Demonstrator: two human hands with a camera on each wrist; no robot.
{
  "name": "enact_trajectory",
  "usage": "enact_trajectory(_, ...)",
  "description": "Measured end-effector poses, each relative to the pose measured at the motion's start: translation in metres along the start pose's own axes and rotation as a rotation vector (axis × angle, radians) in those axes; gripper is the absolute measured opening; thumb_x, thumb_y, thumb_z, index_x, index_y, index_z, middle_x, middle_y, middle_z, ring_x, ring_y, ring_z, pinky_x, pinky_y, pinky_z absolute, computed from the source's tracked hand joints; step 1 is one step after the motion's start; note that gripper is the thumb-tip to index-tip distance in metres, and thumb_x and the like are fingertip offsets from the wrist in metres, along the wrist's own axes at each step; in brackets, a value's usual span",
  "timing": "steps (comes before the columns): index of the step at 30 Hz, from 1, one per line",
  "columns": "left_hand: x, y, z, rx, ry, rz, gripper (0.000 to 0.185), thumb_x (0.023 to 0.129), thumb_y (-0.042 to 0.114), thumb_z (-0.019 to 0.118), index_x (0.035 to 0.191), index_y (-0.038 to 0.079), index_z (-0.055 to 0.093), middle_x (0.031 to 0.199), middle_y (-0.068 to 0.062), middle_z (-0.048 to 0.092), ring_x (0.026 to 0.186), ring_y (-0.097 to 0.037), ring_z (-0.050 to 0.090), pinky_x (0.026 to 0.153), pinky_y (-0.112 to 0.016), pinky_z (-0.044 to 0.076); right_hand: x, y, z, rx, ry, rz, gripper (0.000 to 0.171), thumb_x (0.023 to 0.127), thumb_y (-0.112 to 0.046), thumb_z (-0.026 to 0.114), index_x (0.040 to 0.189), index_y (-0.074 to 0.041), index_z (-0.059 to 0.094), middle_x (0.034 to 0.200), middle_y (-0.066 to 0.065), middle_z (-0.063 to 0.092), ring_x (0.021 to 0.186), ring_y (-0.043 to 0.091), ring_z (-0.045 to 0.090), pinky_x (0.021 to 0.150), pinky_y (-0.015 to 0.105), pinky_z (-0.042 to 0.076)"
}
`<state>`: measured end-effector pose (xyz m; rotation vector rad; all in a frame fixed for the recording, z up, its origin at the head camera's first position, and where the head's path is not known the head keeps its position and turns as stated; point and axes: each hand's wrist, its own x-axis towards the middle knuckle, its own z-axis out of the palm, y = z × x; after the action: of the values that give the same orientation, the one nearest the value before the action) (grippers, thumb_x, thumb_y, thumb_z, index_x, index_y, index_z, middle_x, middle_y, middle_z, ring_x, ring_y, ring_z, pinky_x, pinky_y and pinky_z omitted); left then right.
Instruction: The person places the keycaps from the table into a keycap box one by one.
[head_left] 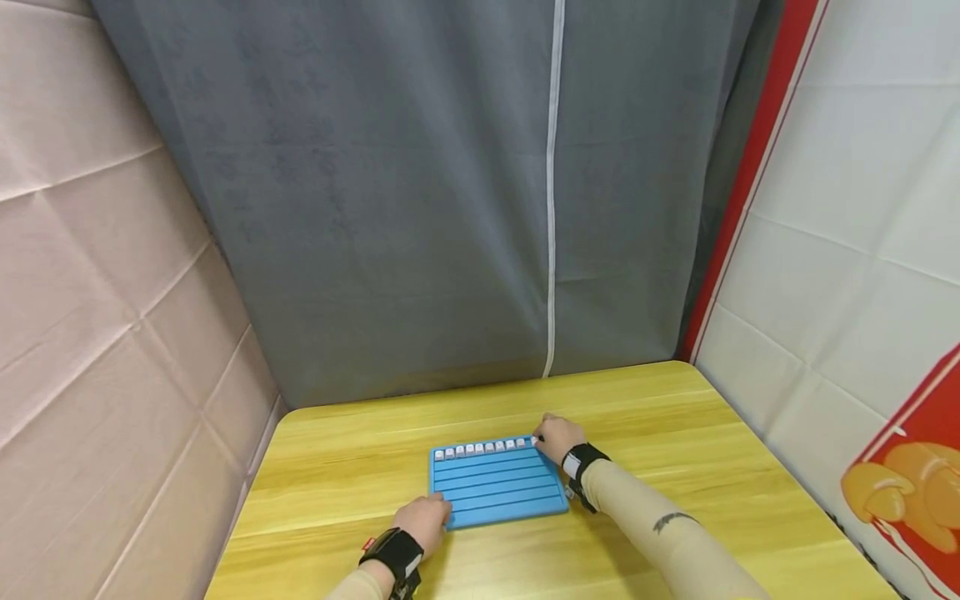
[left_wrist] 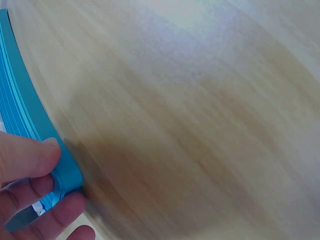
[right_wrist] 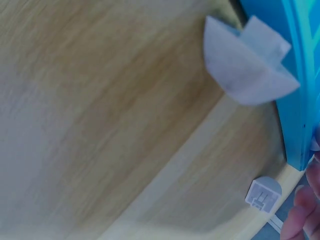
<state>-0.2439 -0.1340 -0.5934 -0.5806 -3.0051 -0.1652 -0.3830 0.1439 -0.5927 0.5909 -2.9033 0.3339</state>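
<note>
A blue board (head_left: pixel 498 492) with several long grooves lies on the table. White keycap-like pieces (head_left: pixel 480 448) stand in a row along its far groove. My left hand (head_left: pixel 424 521) grips the board's near left corner, thumb (left_wrist: pixel 42 157) on top and fingers curled at the side. At the far right corner, my right hand (head_left: pixel 558 437) pinches a small white piece (head_left: pixel 535 440) at the end of the row; its fingers (right_wrist: pixel 307 205) are partly cut off in the right wrist view.
Beside the board's right edge lies a loose white piece (right_wrist: pixel 247 65). Another, hollow side showing, is a loose keycap (right_wrist: pixel 263 195) on the table near the right fingers. The wooden table (head_left: pixel 345 467) ends at a grey curtain (head_left: pixel 420 250), with pale cloth walls on both sides.
</note>
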Motion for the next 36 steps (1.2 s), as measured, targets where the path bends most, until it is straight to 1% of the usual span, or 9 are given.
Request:
enact_trajectory(6, 0.0, -0.002, 0.002, -0.003, -0.004, -0.004, 0.016, 0.075, 0.007, 0.075, 0.072, 0.016, 0.062, 0.071, 0.005, 0.05, 0.061, -0.017, 0.053, 0.052, -0.032, 0.044, -0.001, -0.008, -0.003, -0.001, 0.011, 0.013, 0.009, 0.085, -0.021, 0.073, 0.087, -0.013, 0.078, 0.083, 0.001, 0.066, 0.073, 0.017, 0.064, 0.06, 0.036, 0.053)
enact_trajectory(12, -0.001, 0.0, -0.002, -0.009, -0.011, -0.012, 0.017, 0.076, 0.007, 0.075, 0.072, 0.016, 0.062, 0.07, 0.005, 0.049, 0.061, -0.016, 0.052, 0.052, -0.032, 0.043, -0.001, -0.011, -0.001, 0.037, 0.01, 0.02, 0.009, 0.085, -0.019, 0.073, 0.088, -0.012, 0.078, 0.087, 0.003, 0.072, 0.076, 0.019, 0.067, 0.062, 0.037, 0.054)
enact_trajectory(17, -0.002, 0.003, -0.006, -0.02, -0.017, -0.012, 0.017, 0.076, 0.008, 0.076, 0.072, 0.016, 0.061, 0.07, 0.006, 0.049, 0.061, -0.015, 0.052, 0.052, -0.031, 0.043, -0.002, -0.012, 0.0, 0.083, -0.003, 0.039, 0.01, 0.085, -0.018, 0.073, 0.092, -0.011, 0.076, 0.089, 0.003, 0.072, 0.077, 0.02, 0.067, 0.064, 0.038, 0.054)
enact_trajectory(20, -0.003, 0.003, -0.007, -0.023, -0.018, -0.012, 0.017, 0.077, 0.009, 0.076, 0.073, 0.016, 0.061, 0.07, 0.006, 0.049, 0.061, -0.016, 0.053, 0.052, -0.032, 0.043, -0.001, -0.012, 0.001, 0.089, -0.011, 0.047, 0.011, 0.086, -0.018, 0.073, 0.095, -0.012, 0.076, 0.089, 0.003, 0.072, 0.077, 0.02, 0.067, 0.065, 0.037, 0.053)
enact_trajectory(27, -0.003, 0.003, -0.007, -0.027, -0.011, -0.01, 0.017, 0.076, 0.01, 0.076, 0.072, 0.016, 0.06, 0.07, 0.005, 0.049, 0.061, -0.016, 0.053, 0.052, -0.032, 0.043, 0.0, -0.011, 0.003, 0.118, 0.0, 0.03, 0.012, 0.084, -0.014, 0.073, 0.095, -0.01, 0.075, 0.087, 0.003, 0.071, 0.074, 0.018, 0.065, 0.062, 0.037, 0.052)
enact_trajectory(31, -0.002, 0.002, -0.006, -0.031, -0.017, -0.016, 0.017, 0.076, 0.01, 0.076, 0.073, 0.016, 0.061, 0.071, 0.005, 0.049, 0.061, -0.016, 0.053, 0.052, -0.032, 0.043, 0.0, -0.01, 0.004, 0.124, 0.002, 0.02, 0.011, 0.083, -0.014, 0.072, 0.094, -0.011, 0.075, 0.084, 0.001, 0.069, 0.071, 0.016, 0.062, 0.061, 0.036, 0.051)
enact_trajectory(36, -0.002, 0.002, -0.004, -0.032, -0.014, -0.016, 0.017, 0.076, 0.01, 0.076, 0.072, 0.016, 0.061, 0.07, 0.005, 0.049, 0.061, -0.017, 0.053, 0.052, -0.032, 0.043, -0.001, -0.012, 0.002, 0.14, -0.003, 0.008, 0.011, 0.084, -0.013, 0.072, 0.094, -0.01, 0.075, 0.083, 0.001, 0.069, 0.069, 0.016, 0.062, 0.061, 0.036, 0.051)
